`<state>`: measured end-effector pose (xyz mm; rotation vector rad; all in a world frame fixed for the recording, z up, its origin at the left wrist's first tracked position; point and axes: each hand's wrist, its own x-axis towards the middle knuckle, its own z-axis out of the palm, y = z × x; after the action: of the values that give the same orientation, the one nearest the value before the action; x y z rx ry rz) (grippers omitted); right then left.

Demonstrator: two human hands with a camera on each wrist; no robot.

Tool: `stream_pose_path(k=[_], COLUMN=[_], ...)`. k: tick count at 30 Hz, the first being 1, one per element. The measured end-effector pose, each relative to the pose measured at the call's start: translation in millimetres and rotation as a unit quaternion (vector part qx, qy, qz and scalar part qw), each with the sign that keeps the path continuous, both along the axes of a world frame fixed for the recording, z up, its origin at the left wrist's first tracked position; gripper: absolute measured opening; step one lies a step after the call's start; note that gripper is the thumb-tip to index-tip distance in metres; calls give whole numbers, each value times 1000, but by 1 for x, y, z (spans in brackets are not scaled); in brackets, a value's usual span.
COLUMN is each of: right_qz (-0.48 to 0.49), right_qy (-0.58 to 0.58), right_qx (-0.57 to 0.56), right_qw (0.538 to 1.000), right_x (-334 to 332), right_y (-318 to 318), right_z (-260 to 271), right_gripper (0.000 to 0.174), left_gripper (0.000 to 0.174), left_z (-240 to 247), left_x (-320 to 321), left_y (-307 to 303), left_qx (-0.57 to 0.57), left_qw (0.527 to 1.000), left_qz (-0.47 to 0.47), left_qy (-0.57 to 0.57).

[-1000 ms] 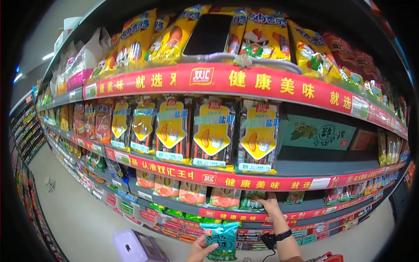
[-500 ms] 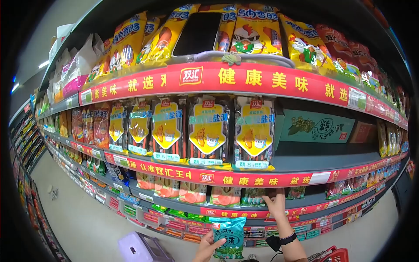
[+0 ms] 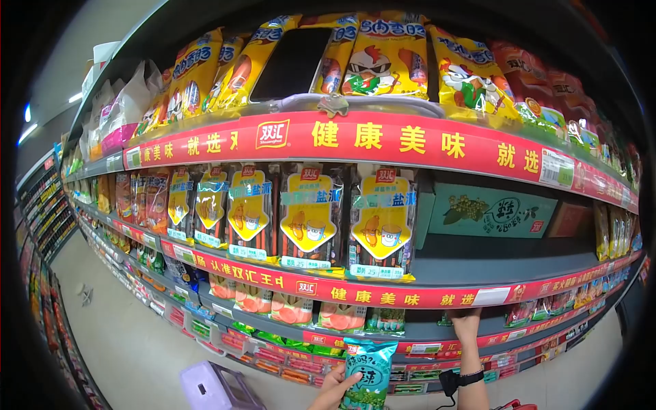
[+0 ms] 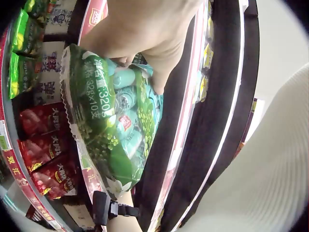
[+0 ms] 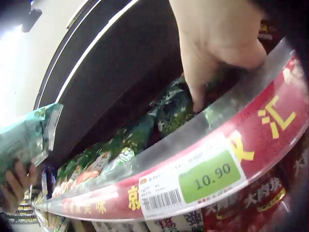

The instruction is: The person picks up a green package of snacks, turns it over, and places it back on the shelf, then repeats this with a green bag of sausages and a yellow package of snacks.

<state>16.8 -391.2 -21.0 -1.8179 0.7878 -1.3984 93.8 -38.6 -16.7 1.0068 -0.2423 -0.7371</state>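
My left hand grips a teal bag of small sausages by its side, upright in front of the lower shelves. The left wrist view shows that bag's green back, with wrapped sausages visible through a clear window. Farther right, my right hand reaches over the red price rail into a lower shelf. Close up, its thumb points down beside a green bag lying behind the rail. Its other fingertips are hidden behind the hand and rail, so I cannot tell whether they hold anything.
Yellow-labelled sausage packs stand on the middle shelf, beside a teal carton. A phone leans against yellow bags on the upper shelf. On the floor stands a lilac stool. Red rails edge the shelves.
My right hand has moved from the green bag beside the pink-fruit packs to the one farther right. My left hand has carried the teal bag slightly right. The view has shifted a little.
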Motion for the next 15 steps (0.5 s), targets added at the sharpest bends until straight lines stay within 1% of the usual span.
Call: stream_pose_path(k=[1, 2, 3, 4, 5, 6, 7, 8, 9, 10, 11, 12, 13, 15], right_qz=[11, 21, -44, 16, 1, -43, -19, -26, -94, -45, -27, -113, -138, -138], right_qy=[49, 97, 137, 155, 157, 177, 161, 162, 173, 183, 156, 189, 171, 142], right_qx=[-26, -51, -88, -63, -89, -100, -96, -112, -217, -148, -119, -178, -145, -154], right_qw=[998, 994, 986, 986, 984, 978, 982, 980, 956, 971, 980, 959, 965, 968], right_x=[4, 7, 11, 10, 10, 11, 9, 9, 10, 7, 8, 9, 10, 5], right_y=[13, 21, 19, 22, 24, 20, 27, 26, 19, 26, 22, 20, 14, 12], right_z=[13, 21, 15, 30, 32, 26, 39, 39, 30, 42, 38, 25, 10, 15], right_gripper=[74, 69, 59, 55, 50, 49, 50, 48, 43, 39, 36, 46, 60, 70], left_gripper=[25, 25, 29, 38, 38, 36, 33, 33, 32, 32, 32, 32, 32, 31], left_z=[0, 1, 3, 4, 5, 6, 7, 9, 10, 11, 13, 13, 15, 22], left_x=[-5, -5, 0, 3, 2, 0, -2, -3, -5, -7, -7, -10, -13, -13], left_y=[-2, -2, -2, -2, -4, -8, -13, -18, -22, -26, -30, -32, -33, -39], left_qx=[-1, 5, 10, 18, 31, 18, 5, -2, -8, 6, 0, -6, 1, -18], left_qw=[997, 997, 1000, 997, 995, 997, 999, 999, 1000, 999, 999, 999, 999, 999], left_qz=[40, 40, -4, -53, -69, -50, -33, -33, -29, -48, -46, -40, -45, -48], left_qy=[-62, -58, -4, 55, 66, 47, 29, 13, -1, 13, 8, 1, 8, -13])
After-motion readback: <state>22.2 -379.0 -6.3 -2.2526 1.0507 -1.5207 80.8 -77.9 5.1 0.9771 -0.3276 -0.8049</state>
